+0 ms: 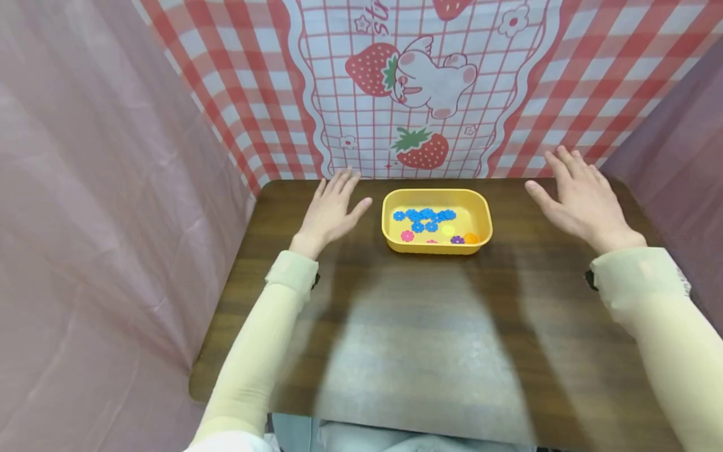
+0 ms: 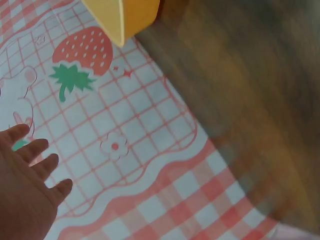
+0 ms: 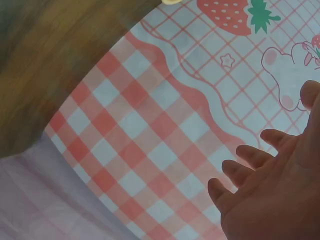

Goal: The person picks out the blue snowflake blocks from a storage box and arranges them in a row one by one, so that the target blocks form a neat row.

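A yellow plastic tub (image 1: pixel 437 248) stands near the table's far edge, between my two hands. Inside it lie several blue flower-shaped discs (image 1: pixel 426 214), along with a pink disc (image 1: pixel 407 236), a purple disc (image 1: pixel 457 240), an orange disc (image 1: pixel 471 238) and a pale yellow disc (image 1: pixel 448 230). My left hand (image 1: pixel 331 210) is held left of the tub, fingers straight and thumb spread, holding nothing. To the tub's right, my right hand (image 1: pixel 582 199) is likewise outstretched and holds nothing. Neither hand touches the tub. The tub's front wall hides part of its contents.
The dark wooden table (image 1: pixel 418 339) has rounded corners. Behind it hangs a red-and-white checked cloth (image 1: pixel 243 75) with strawberry prints. Pinkish curtains (image 1: pixel 101 220) enclose the left and right sides. The person's lap (image 1: pixel 407 438) is at the near edge.
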`<state>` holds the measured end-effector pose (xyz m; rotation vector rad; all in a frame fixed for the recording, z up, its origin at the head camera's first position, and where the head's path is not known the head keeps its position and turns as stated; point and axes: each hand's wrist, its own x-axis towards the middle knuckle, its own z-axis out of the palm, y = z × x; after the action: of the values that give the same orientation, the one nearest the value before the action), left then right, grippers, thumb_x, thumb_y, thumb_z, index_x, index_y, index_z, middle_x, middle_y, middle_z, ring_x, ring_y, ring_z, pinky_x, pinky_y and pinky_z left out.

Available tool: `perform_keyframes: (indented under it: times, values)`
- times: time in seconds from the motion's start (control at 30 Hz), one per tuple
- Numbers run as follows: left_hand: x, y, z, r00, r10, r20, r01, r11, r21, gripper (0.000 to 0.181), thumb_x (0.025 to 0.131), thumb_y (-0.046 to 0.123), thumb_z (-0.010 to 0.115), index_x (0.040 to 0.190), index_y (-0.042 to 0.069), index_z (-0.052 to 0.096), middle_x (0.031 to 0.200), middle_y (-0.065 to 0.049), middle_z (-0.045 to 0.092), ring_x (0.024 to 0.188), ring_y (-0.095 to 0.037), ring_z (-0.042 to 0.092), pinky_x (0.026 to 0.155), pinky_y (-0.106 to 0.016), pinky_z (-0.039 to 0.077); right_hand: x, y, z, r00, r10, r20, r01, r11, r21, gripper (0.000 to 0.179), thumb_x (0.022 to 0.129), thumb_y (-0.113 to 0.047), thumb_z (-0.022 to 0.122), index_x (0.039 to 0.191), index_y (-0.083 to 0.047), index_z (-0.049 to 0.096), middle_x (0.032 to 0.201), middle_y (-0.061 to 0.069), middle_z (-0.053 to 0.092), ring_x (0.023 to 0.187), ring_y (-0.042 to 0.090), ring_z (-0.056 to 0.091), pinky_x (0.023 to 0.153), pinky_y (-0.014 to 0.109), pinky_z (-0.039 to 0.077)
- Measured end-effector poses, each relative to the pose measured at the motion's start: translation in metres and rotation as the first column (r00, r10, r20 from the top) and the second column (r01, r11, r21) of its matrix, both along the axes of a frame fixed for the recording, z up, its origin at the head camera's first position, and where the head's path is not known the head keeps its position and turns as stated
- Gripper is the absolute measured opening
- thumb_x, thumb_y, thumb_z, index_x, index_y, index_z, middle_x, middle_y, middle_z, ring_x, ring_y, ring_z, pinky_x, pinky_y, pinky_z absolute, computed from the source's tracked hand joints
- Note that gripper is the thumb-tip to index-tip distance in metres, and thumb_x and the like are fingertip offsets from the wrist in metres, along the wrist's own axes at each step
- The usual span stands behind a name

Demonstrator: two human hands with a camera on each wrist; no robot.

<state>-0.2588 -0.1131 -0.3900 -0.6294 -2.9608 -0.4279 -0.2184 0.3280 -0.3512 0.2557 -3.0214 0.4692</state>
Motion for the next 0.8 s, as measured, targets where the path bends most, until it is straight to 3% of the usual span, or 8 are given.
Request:
perform_keyframes:
  times: [0.33, 0.57, 0.8]
  values:
    - [0.011, 0.019, -0.037, 0.993, -0.111, -0.032, 0.111, 0.994, 0.006, 0.059, 0.103, 0.049, 0.046, 0.148, 0.010, 0.046, 0.153, -0.010, 0.042, 0.140, -0.027, 0.040, 0.113, -0.046, 0.031, 0.003, -0.017, -0.023, 0.993, 0.025, -0.117, -0.048, 0.978, -0.204, 0.066, 0.102, -0.042, 0.050, 0.151, -0.001, 0.035, 0.149, 0.029, 0.038, 0.136, 0.049, 0.032, 0.113, 0.064, 0.018]
    - [0.014, 0.028, -0.053, 0.985, -0.157, -0.072, 0.159, 0.987, 0.018, 0.049, 0.102, 0.043, 0.053, 0.136, 0.009, 0.056, 0.135, -0.007, 0.058, 0.125, -0.024, 0.052, 0.105, -0.043, 0.040, 0.003, -0.028, -0.044, 0.986, 0.019, -0.166, -0.064, 0.960, -0.271, 0.062, 0.102, -0.038, 0.052, 0.148, 0.002, 0.040, 0.144, 0.030, 0.043, 0.133, 0.048, 0.036, 0.112, 0.063, 0.020]
    - [0.021, 0.039, -0.077, 0.980, -0.168, -0.107, 0.175, 0.983, 0.063, 0.042, 0.099, 0.038, 0.060, 0.128, 0.008, 0.061, 0.124, -0.005, 0.062, 0.112, -0.022, 0.059, 0.096, -0.039, 0.047, 0.007, -0.044, -0.066, 0.993, 0.017, -0.115, -0.057, 0.935, -0.351, 0.064, 0.098, -0.038, 0.061, 0.145, 0.003, 0.043, 0.142, 0.028, 0.044, 0.130, 0.048, 0.039, 0.105, 0.066, 0.030]
